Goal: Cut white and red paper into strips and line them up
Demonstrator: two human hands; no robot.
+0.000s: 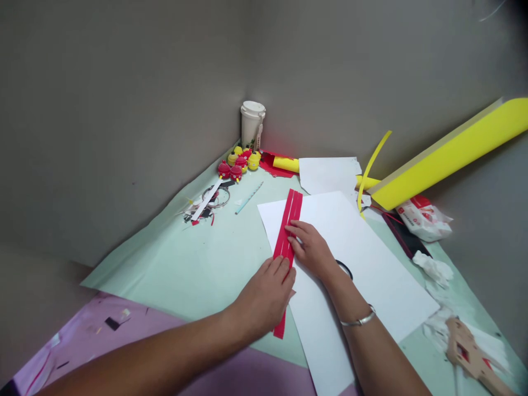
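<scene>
Red paper strips [293, 204], lying side by side with narrow light gaps, slant across the left edge of a large white sheet [371, 286]. My left hand [264, 294] is closed over their lower part, fingers bent across the strips and thumb hidden. Further up, my right hand [310, 247] has its fingertips and thumb drawn in on the right side of the strips. A silver bangle [359, 320] circles my right wrist. Part of a black loop [345, 268] shows beside the right forearm; the rest is hidden.
Red and yellow lantern-like balls [241, 163] sit before a white cup [252, 124] in the corner. Paper scraps [202, 206] and a pencil [249, 198] lie left. On the right are a yellow sheet [449, 157], a tissue pack [424, 218] and a glue gun [470, 352].
</scene>
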